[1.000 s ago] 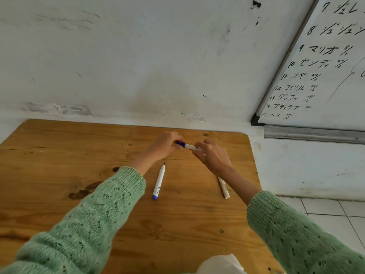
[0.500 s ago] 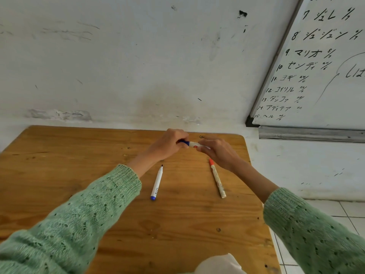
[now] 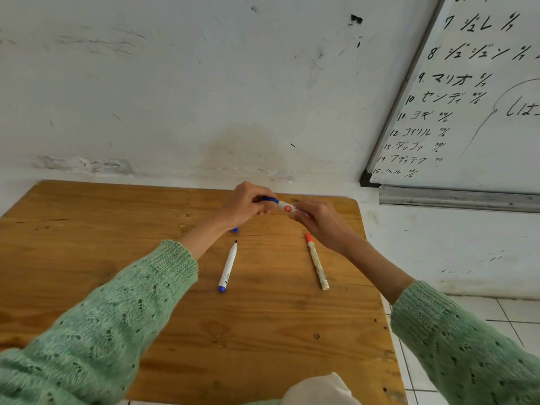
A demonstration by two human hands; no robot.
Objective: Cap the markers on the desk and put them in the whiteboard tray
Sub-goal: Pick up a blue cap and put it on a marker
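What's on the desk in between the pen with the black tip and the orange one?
Nothing. In the head view, only bare wooden desk shows between the black-tipped marker and the orange-tipped marker. The hands hold another marker farther back, above that gap.

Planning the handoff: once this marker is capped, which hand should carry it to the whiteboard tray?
Right hand: it holds the marker body and is nearer the tray.

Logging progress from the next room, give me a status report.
Left hand and right hand both on held marker, blue cap at its end. Two markers on desk, tips bare. Tray unobstructed.
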